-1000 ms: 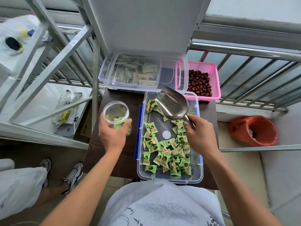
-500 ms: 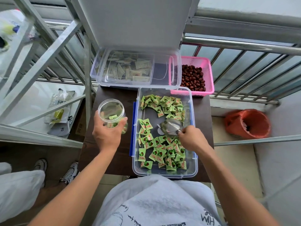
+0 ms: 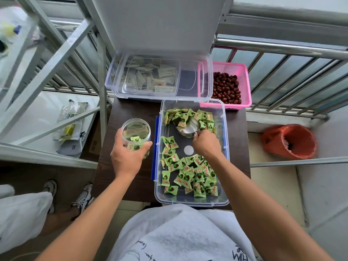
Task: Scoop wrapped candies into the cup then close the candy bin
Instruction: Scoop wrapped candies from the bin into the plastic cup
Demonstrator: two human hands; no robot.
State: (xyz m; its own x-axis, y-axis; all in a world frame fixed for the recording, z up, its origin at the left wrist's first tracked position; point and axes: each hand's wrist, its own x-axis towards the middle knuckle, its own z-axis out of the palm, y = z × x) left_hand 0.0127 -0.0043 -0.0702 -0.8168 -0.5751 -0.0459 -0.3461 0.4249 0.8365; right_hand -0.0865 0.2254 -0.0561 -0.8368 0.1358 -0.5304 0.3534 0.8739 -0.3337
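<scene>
The left hand [image 3: 126,157] gripped the clear cup [image 3: 136,135], a few wrapped candies at its bottom, left of the candy bin [image 3: 225,129]. To its right, the right hand [image 3: 205,142] clasped the metal scoop [image 3: 188,127], best driven low into the far candies [image 3: 189,115]; more lay near. The lidded box [image 3: 158,78] held pale packets, the pink basket [image 3: 243,87] red dates.

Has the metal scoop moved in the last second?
Yes. The scoop was raised above the bin's far end; it has dropped into the bin and now digs into the far pile of candies.
</scene>
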